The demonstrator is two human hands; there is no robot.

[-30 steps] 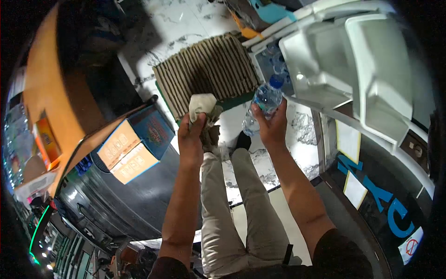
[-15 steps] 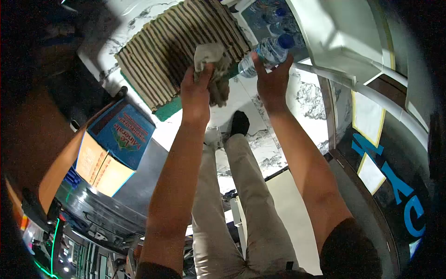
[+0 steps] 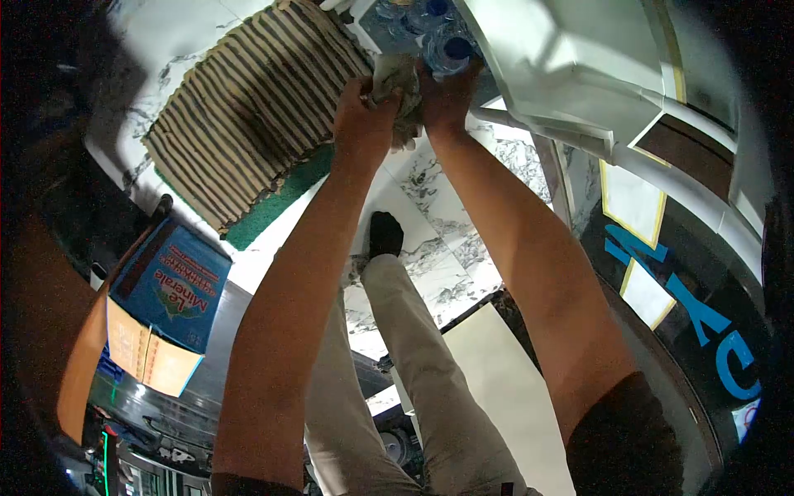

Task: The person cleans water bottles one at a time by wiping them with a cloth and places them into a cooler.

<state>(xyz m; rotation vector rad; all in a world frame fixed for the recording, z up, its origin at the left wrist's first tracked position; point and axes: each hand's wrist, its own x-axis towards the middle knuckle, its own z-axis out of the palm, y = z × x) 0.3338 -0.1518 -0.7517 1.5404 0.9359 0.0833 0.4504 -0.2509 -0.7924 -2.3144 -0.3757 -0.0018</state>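
My left hand (image 3: 362, 124) is closed on a crumpled greyish cloth (image 3: 395, 76), which hangs down beside my right hand. My right hand (image 3: 449, 99) has its thumb and fingers around the base of a clear plastic water bottle (image 3: 447, 51) with a blue cap. That bottle points away from me, among other blue-capped bottles (image 3: 397, 15) standing in a compartment at the top of the view. Part of the right fingers is hidden behind the bottle and the hand itself.
A striped brown mat (image 3: 256, 107) over a green mat (image 3: 281, 202) lies left on the marble floor (image 3: 430, 207). An open white door (image 3: 546, 74) stands right. A blue cardboard box (image 3: 174, 285) sits lower left. My sock-clad foot (image 3: 385, 234) is below my hands.
My right hand has carried the bottle up and away, turning it in among the other bottles. My left hand with the cloth has come closer to it. The whole view has shifted.
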